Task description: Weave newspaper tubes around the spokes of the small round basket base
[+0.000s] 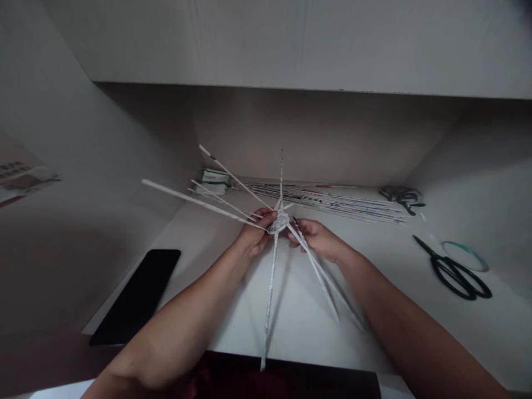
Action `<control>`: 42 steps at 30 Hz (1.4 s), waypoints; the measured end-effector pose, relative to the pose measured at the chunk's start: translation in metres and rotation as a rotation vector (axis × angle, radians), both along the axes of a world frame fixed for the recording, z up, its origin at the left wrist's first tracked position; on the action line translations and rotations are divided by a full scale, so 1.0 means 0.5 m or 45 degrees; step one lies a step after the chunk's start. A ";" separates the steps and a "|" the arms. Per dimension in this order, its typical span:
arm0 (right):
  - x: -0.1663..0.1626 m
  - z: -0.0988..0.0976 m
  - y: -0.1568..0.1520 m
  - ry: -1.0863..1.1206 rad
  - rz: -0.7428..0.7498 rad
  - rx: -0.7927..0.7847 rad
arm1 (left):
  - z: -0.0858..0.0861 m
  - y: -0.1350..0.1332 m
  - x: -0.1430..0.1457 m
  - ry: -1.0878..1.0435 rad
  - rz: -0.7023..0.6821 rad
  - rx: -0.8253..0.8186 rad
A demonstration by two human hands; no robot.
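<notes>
A small round weave of rolled paper sticks (279, 221) is held up above the white desk, with long paper sticks radiating from it in several directions. My left hand (254, 235) pinches its left edge, thumb on top near the centre. At its right side, my right hand (313, 239) has its fingers closed around a paper stick (302, 240) close to the weave. Two sticks slant down to the right past that hand, and one hangs toward the desk's front edge. The fingertips of my right hand are partly hidden behind the sticks.
Loose rolled paper sticks (332, 202) lie along the back wall. A white and green packet (214, 182) stands back left, a dark cable-like bundle (403, 197) back right. Black scissors (453, 271) and a tape roll (464, 256) lie right; a flat black object (137, 296) lies left.
</notes>
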State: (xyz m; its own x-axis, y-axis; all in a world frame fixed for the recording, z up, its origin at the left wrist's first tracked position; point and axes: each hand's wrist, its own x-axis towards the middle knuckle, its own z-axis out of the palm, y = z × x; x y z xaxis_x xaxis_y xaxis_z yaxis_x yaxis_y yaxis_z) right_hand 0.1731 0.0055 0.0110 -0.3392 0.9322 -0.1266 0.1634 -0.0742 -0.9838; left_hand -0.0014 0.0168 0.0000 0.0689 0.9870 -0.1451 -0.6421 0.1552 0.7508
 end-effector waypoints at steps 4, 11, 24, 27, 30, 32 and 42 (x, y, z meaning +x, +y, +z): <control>-0.015 -0.003 -0.023 0.146 0.331 -0.222 | -0.001 0.003 0.000 -0.020 0.214 0.059; -0.072 0.009 -0.059 0.282 0.257 -0.560 | -0.002 -0.030 0.029 0.223 0.413 0.229; -0.013 0.013 -0.035 -0.044 0.463 -0.245 | -0.018 -0.033 0.040 0.121 0.200 0.168; 0.025 0.018 -0.022 -0.024 0.653 -0.225 | -0.012 -0.032 0.040 0.124 0.205 0.118; 0.047 0.024 -0.011 -0.016 0.583 -0.149 | -0.007 -0.032 0.040 0.099 0.191 0.099; 0.047 0.026 -0.008 0.034 0.470 -0.078 | -0.006 -0.032 0.039 0.103 0.180 0.101; 0.008 0.026 -0.015 0.479 0.174 -0.303 | -0.014 -0.021 0.032 0.121 0.223 0.138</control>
